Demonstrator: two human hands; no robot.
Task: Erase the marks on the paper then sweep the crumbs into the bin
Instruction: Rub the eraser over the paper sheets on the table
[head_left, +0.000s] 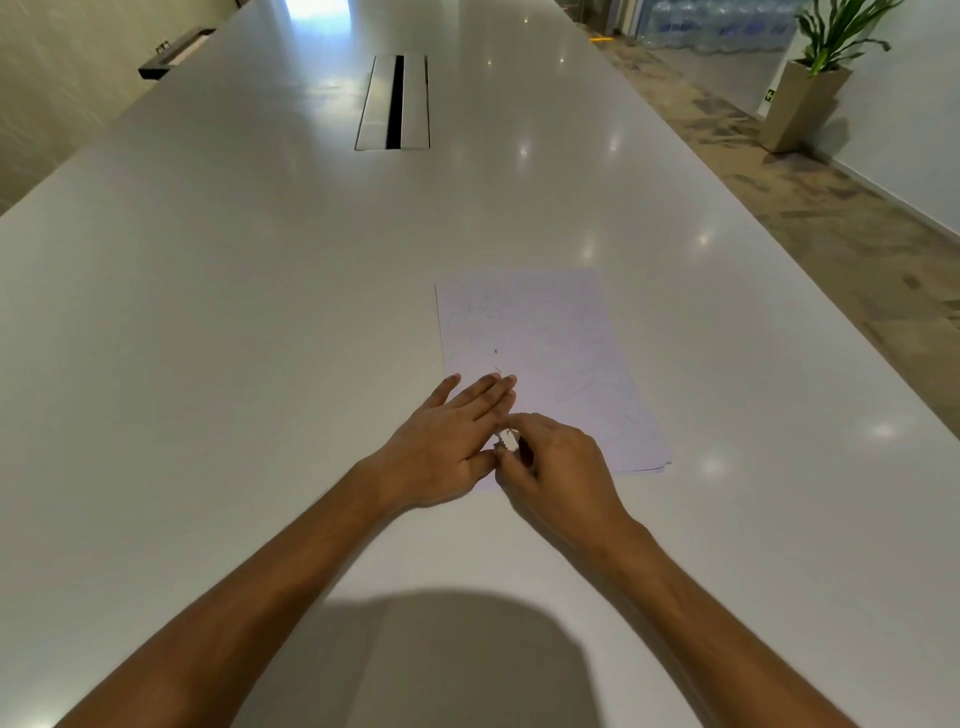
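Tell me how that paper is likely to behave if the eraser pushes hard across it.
The paper looks thin and flat, so it would likely buckle or slide on the glossy table. The left hand lies flat on its near corner, probably for that reason. The right hand pinches a small eraser.

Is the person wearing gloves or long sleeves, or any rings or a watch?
No. The left hand and right hand are bare, with no gloves. Both forearms are uncovered as far as the picture shows, so no sleeves appear. No watch, bracelet or ring is visible.
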